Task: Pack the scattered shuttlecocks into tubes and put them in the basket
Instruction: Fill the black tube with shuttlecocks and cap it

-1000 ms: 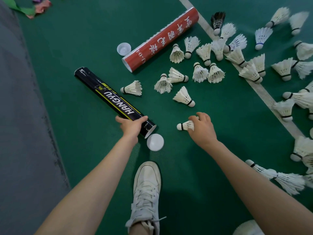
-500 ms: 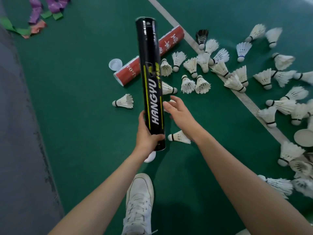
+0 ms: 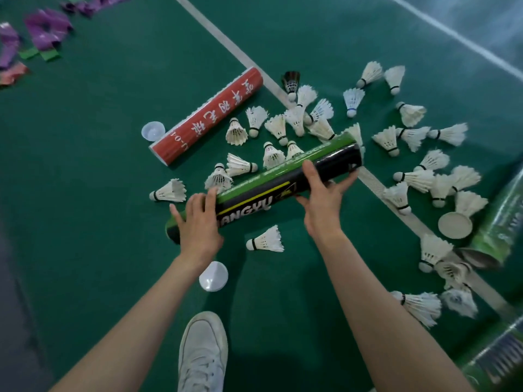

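Observation:
Both hands hold a black and green HANGYU tube crosswise above the green court floor. My left hand grips its near left end. My right hand wraps the tube closer to its far right end. Several white shuttlecocks lie scattered beyond and to the right of the tube. One shuttlecock lies just below the tube, between my arms. Another single shuttlecock lies left of the tube. A red tube lies on the floor further back.
A white cap lies near my white shoe. Another cap sits by the red tube's near end. A green tube and a round lid lie at the right. Purple and green scraps sit far left. A white court line crosses the floor.
The black tube, first lying on the floor and then held upright by my left hand, is now turned crosswise. My right hand let go of a shuttlecock and took hold of the tube.

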`<state>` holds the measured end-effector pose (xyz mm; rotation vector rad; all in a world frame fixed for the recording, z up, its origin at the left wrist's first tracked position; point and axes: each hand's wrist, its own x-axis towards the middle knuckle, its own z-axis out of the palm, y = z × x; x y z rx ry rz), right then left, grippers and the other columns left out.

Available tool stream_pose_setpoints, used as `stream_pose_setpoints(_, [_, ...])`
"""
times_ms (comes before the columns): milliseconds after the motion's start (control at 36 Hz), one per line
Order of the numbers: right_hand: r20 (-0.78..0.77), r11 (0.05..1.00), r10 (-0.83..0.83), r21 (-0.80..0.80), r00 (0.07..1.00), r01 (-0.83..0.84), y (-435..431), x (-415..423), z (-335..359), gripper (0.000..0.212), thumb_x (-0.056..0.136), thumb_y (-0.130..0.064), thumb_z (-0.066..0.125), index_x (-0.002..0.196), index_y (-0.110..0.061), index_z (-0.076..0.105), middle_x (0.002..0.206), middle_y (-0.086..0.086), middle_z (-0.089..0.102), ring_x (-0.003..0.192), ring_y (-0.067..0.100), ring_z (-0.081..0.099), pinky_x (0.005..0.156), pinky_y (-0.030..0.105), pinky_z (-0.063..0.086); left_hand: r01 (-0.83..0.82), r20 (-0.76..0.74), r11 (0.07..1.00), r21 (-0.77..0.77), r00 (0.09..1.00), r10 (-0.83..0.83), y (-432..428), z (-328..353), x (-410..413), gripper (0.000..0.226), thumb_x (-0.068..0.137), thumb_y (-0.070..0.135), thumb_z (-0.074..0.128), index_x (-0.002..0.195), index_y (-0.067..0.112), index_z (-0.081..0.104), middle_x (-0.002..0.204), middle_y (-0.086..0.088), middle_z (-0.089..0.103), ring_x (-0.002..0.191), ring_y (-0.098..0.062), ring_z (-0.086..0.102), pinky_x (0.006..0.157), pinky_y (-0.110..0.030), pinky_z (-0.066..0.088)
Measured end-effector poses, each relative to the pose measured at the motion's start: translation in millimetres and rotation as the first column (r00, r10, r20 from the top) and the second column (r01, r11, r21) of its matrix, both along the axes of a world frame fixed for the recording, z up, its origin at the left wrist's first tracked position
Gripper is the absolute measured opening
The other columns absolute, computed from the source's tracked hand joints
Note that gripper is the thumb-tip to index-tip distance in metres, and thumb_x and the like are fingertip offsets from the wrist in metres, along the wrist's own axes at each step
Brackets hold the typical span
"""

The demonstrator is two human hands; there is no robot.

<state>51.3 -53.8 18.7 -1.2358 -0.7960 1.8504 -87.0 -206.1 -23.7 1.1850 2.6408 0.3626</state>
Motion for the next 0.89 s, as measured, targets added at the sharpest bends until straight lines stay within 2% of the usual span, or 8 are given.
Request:
stream_pose_setpoints(167, [-0.007, 0.988, 0.124, 0.098, 0.992, -0.122, -33.9, -6.9, -1.7, 0.108, 0.079, -0.018, 0.076, 0.142, -0.053, -0.004, 0.146, 0.002, 0.03, 0.116, 0.011, 0.054, 0.104, 0.04, 0.043, 0.131, 0.011, 0.98, 0.147, 0.991, -0.134, 4.8, -12.4, 10.3, 0.095, 0.067, 0.027, 0.081, 0.145, 0.026, 0.026, 0.138, -0.001, 0.046, 0.127, -0.023, 0.042, 0.114, -0.055, 0.007])
stream_pose_setpoints(250, [0.08, 0.972, 0.052, 0.224, 0.995, -0.069, -22.4, 5.4, 4.7, 0.105, 0.076, -0.024, 0.079, 0.142, -0.05, 0.001, 0.153, -0.002, 0.021, 0.133, 0.012, 0.037, 0.11, 0.033, 0.031, 0.158, -0.104, 0.973, 0.171, 0.984, -0.142, 0.8, -15.9, 4.6, 0.089, 0.063, 0.024, 0.084, 0.139, 0.024, 0.038, 0.124, -0.001, 0.054, 0.117, -0.024, 0.045, 0.109, -0.055, 0.021])
stream_pose_setpoints(306, [0.195, 0.943, 0.003, 0.325, 0.981, -0.067, -10.8, 16.6, 10.2, 0.091, 0.076, -0.03, 0.078, 0.14, -0.045, 0.015, 0.147, -0.003, 0.029, 0.134, 0.012, 0.033, 0.108, 0.033, 0.031, 0.181, -0.161, 0.972, 0.151, 0.974, -0.157, -0.1, -15.1, 0.9, 0.091, 0.058, 0.028, 0.087, 0.136, 0.025, 0.042, 0.12, 0.001, 0.056, 0.112, -0.024, 0.044, 0.102, -0.05, 0.027])
stream_pose_setpoints(389, [0.334, 0.875, 0.028, 0.448, 0.942, -0.184, -1.5, 28.9, 9.9, 0.052, 0.078, -0.036, 0.075, 0.123, -0.027, 0.052, 0.124, -0.008, 0.048, 0.118, 0.005, 0.048, 0.106, 0.032, 0.04, 0.183, -0.172, 0.965, 0.185, 0.973, -0.152, 0.8, -13.0, 0.7, 0.094, 0.051, 0.027, 0.089, 0.133, 0.027, 0.042, 0.122, 0.0, 0.054, 0.111, -0.025, 0.041, 0.093, -0.043, 0.025])
stream_pose_setpoints(528, [0.333, 0.814, 0.012, 0.545, 0.943, -0.202, -15.3, 30.2, 4.1, 0.037, 0.078, -0.035, 0.074, 0.111, -0.024, 0.062, 0.121, -0.006, 0.052, 0.114, -0.004, 0.048, 0.103, 0.014, 0.038, 0.128, -0.146, 0.973, 0.191, 0.984, -0.101, -1.4, -15.9, -0.7, 0.092, 0.053, 0.018, 0.089, 0.133, 0.025, 0.044, 0.12, -0.007, 0.047, 0.112, -0.027, 0.04, 0.094, -0.043, 0.023])
stream_pose_setpoints(667, [0.261, 0.863, 0.003, 0.486, 0.965, -0.134, -25.8, 22.6, -3.2, 0.024, 0.088, -0.029, 0.066, 0.107, -0.042, 0.058, 0.127, -0.01, 0.054, 0.119, -0.006, 0.047, 0.102, 0.012, 0.036, 0.094, -0.204, 0.974, 0.205, 0.978, -0.052, -9.2, -19.2, 1.2, 0.086, 0.055, 0.007, 0.085, 0.132, 0.017, 0.046, 0.115, -0.012, 0.047, 0.108, -0.029, 0.038, 0.094, -0.042, 0.024])
stream_pose_setpoints(750, [0.3, 0.913, -0.005, 0.39, 0.954, -0.118, -30.1, 17.9, -13.8, 0.019, 0.093, -0.032, 0.058, 0.111, -0.036, 0.06, 0.128, -0.006, 0.056, 0.119, 0.003, 0.05, 0.106, 0.025, 0.039, 0.093, -0.24, 0.987, 0.134, 0.969, -0.059, -13.1, -20.3, 0.1, 0.086, 0.055, 0.007, 0.085, 0.131, 0.016, 0.045, 0.114, -0.015, 0.046, 0.109, -0.031, 0.036, 0.094, -0.042, 0.023])
stream_pose_setpoints(889, [0.484, 0.873, 0.3, 0.208, 0.822, -0.441, -29.1, 0.3, -25.9, 0.044, 0.1, -0.034, 0.043, 0.144, -0.026, 0.037, 0.151, -0.004, 0.031, 0.137, 0.01, 0.03, 0.116, 0.033, 0.024, 0.012, -0.139, 0.991, -0.134, 0.99, -0.031, -37.0, -22.8, -8.6, 0.086, 0.07, 0.028, 0.08, 0.142, 0.017, 0.033, 0.126, -0.011, 0.044, 0.119, -0.031, 0.036, 0.099, -0.044, 0.024])
